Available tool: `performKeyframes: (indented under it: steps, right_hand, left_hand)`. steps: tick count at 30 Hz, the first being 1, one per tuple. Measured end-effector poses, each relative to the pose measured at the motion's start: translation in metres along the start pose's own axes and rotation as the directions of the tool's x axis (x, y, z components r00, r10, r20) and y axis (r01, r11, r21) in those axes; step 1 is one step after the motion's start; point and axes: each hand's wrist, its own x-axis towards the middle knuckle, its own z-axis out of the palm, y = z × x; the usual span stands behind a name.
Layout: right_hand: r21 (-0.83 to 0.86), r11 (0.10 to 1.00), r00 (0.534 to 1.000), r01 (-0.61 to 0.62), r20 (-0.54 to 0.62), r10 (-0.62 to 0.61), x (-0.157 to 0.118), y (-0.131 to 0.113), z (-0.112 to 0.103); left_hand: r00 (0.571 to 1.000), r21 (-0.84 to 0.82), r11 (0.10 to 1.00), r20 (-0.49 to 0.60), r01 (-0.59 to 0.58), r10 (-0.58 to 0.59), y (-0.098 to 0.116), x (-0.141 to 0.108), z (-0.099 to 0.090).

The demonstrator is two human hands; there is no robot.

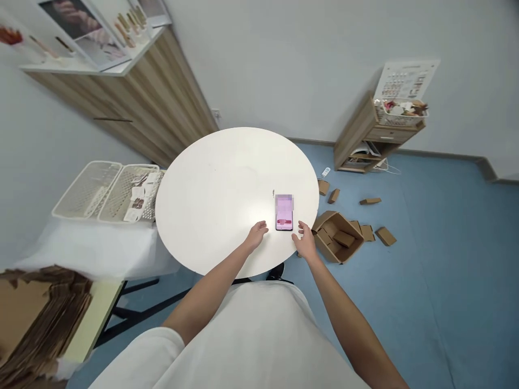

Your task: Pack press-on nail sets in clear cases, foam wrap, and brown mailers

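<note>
A smartphone [284, 212] with a lit pink screen lies on the round white table [227, 178], close to its near right edge. Part of its screen is blurred out. Just left of the phone hovers my left hand [257, 235], fingers apart and holding nothing. My right hand [305, 241] is on the phone's other side, over the table's edge, its thumb and fingers spread around empty space. A gap separates each hand from the phone. A tiny dark item [273, 192] sits by the phone's upper left corner; its kind is too small to tell.
An open cardboard box [338, 237] with small boxes inside stands on the blue floor, right of the table. Several small boxes [385, 236] lie around it. White baskets [130, 194] are at the left, above stacked flat cardboard [44, 324]. A wooden cabinet [360, 135] stands against the wall.
</note>
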Motion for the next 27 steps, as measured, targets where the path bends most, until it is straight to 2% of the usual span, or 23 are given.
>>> performKeyframes:
  steps: [4, 7, 12, 16, 19, 23, 25, 27]
  right_hand:
    - [-0.174, 0.967, 0.981, 0.188, 0.086, -0.175, 0.0, -0.018, 0.026]
    - [-0.337, 0.892, 0.952, 0.301, 0.163, -0.26, 0.01, -0.033, 0.043]
    - [-0.536, 0.813, 0.973, 0.228, 0.159, -0.168, 0.023, -0.047, 0.06]
    - [-0.541, 0.8, 0.962, 0.259, 0.068, -0.265, 0.01, -0.061, 0.08]
    - [-0.474, 0.813, 0.937, 0.338, 0.091, -0.336, -0.004, -0.086, 0.118]
    - [-0.368, 0.82, 0.896, 0.439, 0.252, -0.366, -0.02, -0.132, 0.191]
    - [-0.316, 0.805, 0.845, 0.502, 0.376, -0.38, -0.03, -0.153, 0.224]
    - [-0.277, 0.775, 0.765, 0.568, 0.525, -0.373, -0.039, -0.169, 0.249]
  left_hand:
    - [1.0, -0.015, 1.0, 0.005, -0.008, 0.008, -0.008, -0.006, -0.006]
    - [0.998, 0.04, 0.998, -0.017, -0.052, 0.053, -0.022, -0.011, -0.025]
    - [0.995, 0.093, 0.993, -0.055, -0.079, 0.084, -0.043, -0.018, -0.077]
    - [0.989, 0.124, 0.984, -0.06, -0.127, 0.135, -0.048, -0.026, -0.116]
    - [0.981, 0.157, 0.972, -0.065, -0.173, 0.185, -0.055, -0.036, -0.149]
    - [0.964, 0.193, 0.959, -0.125, -0.208, 0.234, -0.075, -0.056, -0.208]
    - [0.96, 0.196, 0.965, -0.186, -0.174, 0.211, -0.088, -0.069, -0.239]
    - [0.954, 0.186, 0.976, -0.253, -0.116, 0.162, -0.102, -0.082, -0.266]
